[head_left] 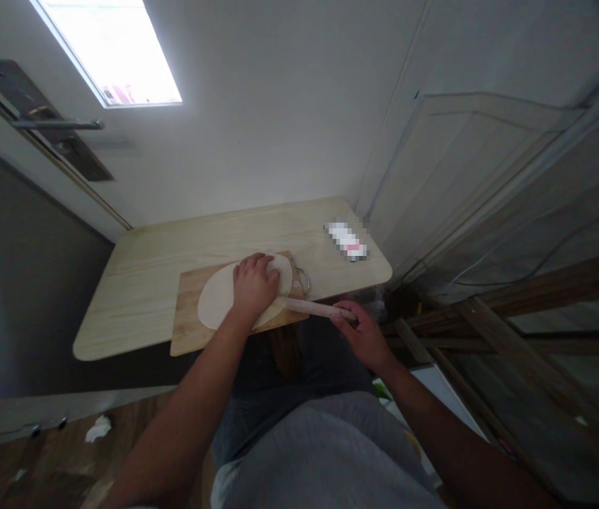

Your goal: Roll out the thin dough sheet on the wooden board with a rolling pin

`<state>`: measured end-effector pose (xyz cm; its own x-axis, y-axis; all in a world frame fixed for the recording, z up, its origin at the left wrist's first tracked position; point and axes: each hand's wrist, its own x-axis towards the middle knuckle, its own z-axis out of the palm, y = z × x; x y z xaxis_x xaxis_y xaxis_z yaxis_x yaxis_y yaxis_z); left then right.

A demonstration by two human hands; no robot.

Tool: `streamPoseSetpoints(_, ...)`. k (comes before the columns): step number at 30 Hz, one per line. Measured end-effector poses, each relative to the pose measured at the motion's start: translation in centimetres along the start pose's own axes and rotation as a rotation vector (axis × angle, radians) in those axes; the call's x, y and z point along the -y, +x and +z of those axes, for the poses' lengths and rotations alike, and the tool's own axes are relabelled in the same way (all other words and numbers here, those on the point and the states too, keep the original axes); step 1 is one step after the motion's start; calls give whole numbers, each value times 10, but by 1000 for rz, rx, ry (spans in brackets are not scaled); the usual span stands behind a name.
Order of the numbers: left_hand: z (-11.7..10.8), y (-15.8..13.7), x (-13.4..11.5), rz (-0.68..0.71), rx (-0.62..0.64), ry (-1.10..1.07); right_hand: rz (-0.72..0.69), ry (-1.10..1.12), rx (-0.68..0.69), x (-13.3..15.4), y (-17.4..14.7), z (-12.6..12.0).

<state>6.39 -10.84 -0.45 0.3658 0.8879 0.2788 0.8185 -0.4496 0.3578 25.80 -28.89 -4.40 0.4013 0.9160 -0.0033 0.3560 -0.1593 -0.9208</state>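
A flat, pale oval sheet of dough (215, 298) lies on a wooden cutting board (185, 326) with a metal ring handle at its right end. My left hand (254, 288) rests on top of the dough, palm down, fingers laid out over it and the thumb apart. In my right hand (365, 338) is one end of a thin wooden rolling pin (310, 307), fingers wrapped round it. The pin points left, its far end reaching the dough's near right edge beside my left hand.
The board stands on a light wooden table (134, 283) and juts past its near edge. A blurred-out white phone-like object (348, 241) lies at the table's right. Behind is a white door with a handle (60, 124). Wooden beams (516, 339) are at the right.
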Motion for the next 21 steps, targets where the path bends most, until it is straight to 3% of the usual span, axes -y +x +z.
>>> streamPoseSetpoints(8,7,-17,-5,41,59,86,-20,21,16,-7,-4,-4)
streamPoseSetpoints(21,11,-2,-7,63,88,90,40,-9,-23,-4,2,0)
